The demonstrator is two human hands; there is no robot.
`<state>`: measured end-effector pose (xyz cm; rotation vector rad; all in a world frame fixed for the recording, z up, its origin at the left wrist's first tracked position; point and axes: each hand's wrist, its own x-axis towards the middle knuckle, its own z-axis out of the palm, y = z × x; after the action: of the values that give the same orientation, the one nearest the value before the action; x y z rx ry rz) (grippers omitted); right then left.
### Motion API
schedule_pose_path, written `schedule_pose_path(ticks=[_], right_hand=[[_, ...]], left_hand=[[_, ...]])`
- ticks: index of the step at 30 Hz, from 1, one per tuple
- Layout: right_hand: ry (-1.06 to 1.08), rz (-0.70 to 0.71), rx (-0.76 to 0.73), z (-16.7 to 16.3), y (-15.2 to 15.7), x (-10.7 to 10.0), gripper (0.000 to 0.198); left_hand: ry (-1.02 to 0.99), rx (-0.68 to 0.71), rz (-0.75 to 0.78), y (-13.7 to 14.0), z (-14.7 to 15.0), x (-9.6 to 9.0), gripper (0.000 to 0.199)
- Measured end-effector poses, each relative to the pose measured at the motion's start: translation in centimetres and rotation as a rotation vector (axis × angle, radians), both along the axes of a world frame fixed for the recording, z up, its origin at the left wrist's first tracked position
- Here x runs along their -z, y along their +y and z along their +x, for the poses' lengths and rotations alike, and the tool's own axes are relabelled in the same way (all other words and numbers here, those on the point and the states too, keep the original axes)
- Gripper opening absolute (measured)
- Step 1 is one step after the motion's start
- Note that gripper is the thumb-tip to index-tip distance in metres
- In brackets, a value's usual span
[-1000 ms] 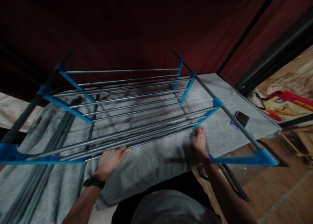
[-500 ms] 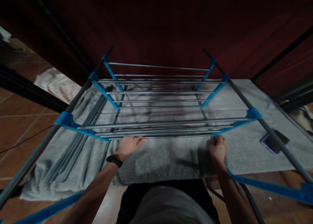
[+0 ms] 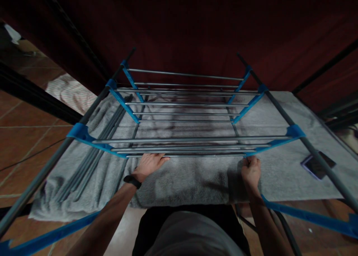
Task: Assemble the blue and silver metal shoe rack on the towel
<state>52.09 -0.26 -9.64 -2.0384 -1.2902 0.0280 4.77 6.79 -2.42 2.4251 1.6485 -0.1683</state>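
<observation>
A rack of grey metal rods and blue plastic brackets (image 3: 132,106) lies across a grey towel (image 3: 184,183). My left hand (image 3: 149,163), with a dark band on its wrist, is over the lowest rod (image 3: 192,156) of the nearest tier. Its thumb lies along that rod, and the fingertips are hidden. At the right end of the same tier, my right hand (image 3: 251,171) is closed around the lower pole (image 3: 235,132) where it meets the near right blue bracket (image 3: 263,146). The fingers partly hide this joint.
Several loose grey tubes (image 3: 93,157) lie on the towel at left. A phone (image 3: 318,165) rests at right, beneath the long right pole (image 3: 282,112). Dark red curtain (image 3: 184,28) hangs behind the rack. Striped cloth (image 3: 71,93) is on the tiled floor at left.
The view has shifted slightly, so the rack appears a little farther right. Both hands keep their places on the near tier.
</observation>
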Motion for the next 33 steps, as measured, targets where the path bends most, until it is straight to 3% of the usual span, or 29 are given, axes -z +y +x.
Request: schedule_pose_path(ticks=[24, 33], right_hand=[[0.011, -0.007, 0.030, -0.1, 0.1, 0.1, 0.020], [0.004, -0.004, 0.066, -1.6, 0.3, -1.3, 0.017]], left_hand=[[0.046, 0.013, -0.093, 0.4, -0.1, -0.5, 0.060], [0.047, 0.010, -0.136, 0.8, -0.6, -0.4, 0.054]])
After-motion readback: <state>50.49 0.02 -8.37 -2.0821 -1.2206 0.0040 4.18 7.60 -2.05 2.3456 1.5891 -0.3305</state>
